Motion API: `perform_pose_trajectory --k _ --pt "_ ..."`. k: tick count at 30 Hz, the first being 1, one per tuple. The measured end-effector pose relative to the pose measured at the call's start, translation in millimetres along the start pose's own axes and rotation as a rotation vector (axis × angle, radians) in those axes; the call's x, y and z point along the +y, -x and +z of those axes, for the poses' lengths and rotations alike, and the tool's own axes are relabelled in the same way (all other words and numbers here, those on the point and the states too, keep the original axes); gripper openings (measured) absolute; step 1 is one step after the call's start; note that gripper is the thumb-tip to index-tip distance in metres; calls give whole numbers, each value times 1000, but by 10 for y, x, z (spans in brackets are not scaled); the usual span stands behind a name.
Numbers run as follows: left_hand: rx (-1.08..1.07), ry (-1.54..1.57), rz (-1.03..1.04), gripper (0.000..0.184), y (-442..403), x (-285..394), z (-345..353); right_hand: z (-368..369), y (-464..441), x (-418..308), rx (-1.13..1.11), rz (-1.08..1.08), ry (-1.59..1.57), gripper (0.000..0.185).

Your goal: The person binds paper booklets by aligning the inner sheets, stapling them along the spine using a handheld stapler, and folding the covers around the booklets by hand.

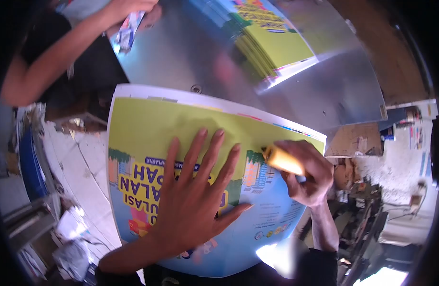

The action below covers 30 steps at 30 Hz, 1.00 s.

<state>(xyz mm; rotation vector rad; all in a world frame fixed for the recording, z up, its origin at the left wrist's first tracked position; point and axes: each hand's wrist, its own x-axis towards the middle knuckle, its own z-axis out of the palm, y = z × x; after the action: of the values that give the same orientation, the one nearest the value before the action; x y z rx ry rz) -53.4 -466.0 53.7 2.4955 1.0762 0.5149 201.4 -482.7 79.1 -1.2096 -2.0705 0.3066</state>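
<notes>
A large printed sheet (172, 114) in green and blue, with yellow lettering upside down to me, lies before me and overhangs the near edge of the metal table. My left hand (195, 200) is pressed flat on its middle with the fingers spread. In my right hand (308, 176) is a short yellow hand tool (284, 161) with a dark tip, its exact kind unclear. That tip is over the sheet's right side, at the printed trees; whether it touches the paper I cannot tell.
Farther back on the metal table (172, 57) is a stack of similar printed sheets (286, 47). At the upper left, another person's hands (133, 9) hold a small printed packet (130, 31). Cluttered equipment (362, 214) stands to the right.
</notes>
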Motion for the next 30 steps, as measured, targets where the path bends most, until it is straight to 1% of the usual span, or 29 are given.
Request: perform_pose_trajectory --k 1,2,3,5,6,8,9,11,12,13,15,16,17,19,20,21,22,23,29,30 --pt "38 110 -9 76 23 17 11 20 -47 9 32 64 -88 34" --pt "68 224 -19 75 36 43 27 61 -85 18 64 197 -163 33" --pt "53 201 12 75 42 71 45 108 -115 22 94 331 -246 32" --pt "113 398 1 70 39 133 67 148 -129 62 117 596 -497 30" --pt "97 374 19 70 23 159 69 151 -145 65 126 598 -534 30" --pt "206 389 -34 66 -23 229 77 164 -151 89 158 593 -586 30" --pt "189 369 -17 66 -38 261 73 186 -131 102 166 568 -576 30" --pt "223 391 -200 63 -81 331 77 212 -87 141 211 549 -569 30" --pt "241 399 -153 57 -91 322 94 222 -81 160 197 487 -557 29" --pt "224 388 -112 57 -84 353 109 209 -77 173 190 424 -535 28" --pt "214 383 -247 59 -61 428 141 199 -63 200 220 336 -530 28" --pt "175 423 -301 59 -71 471 115 206 -45 221 219 338 -534 29" --pt "166 423 -248 59 -89 505 137 201 -27 236 216 340 -538 30" --pt "217 351 -283 51 -121 551 191 207 -21 259 248 252 -527 32" --pt "216 345 -249 51 -129 577 200 212 -15 278 238 245 -524 33" --pt "176 306 -272 47 -126 600 205 209 -9 277 263 237 -514 33" --pt "140 264 -298 43 -141 613 198 206 -9 272 243 251 -523 32" --pt "142 251 -277 43 -171 614 168 207 -5 265 221 264 -535 31" --pt "-165 389 -368 32 -349 476 -192 204 11 265 203 247 -521 31" --pt "-156 494 -330 34 -313 346 -201 211 16 264 178 281 -521 31"
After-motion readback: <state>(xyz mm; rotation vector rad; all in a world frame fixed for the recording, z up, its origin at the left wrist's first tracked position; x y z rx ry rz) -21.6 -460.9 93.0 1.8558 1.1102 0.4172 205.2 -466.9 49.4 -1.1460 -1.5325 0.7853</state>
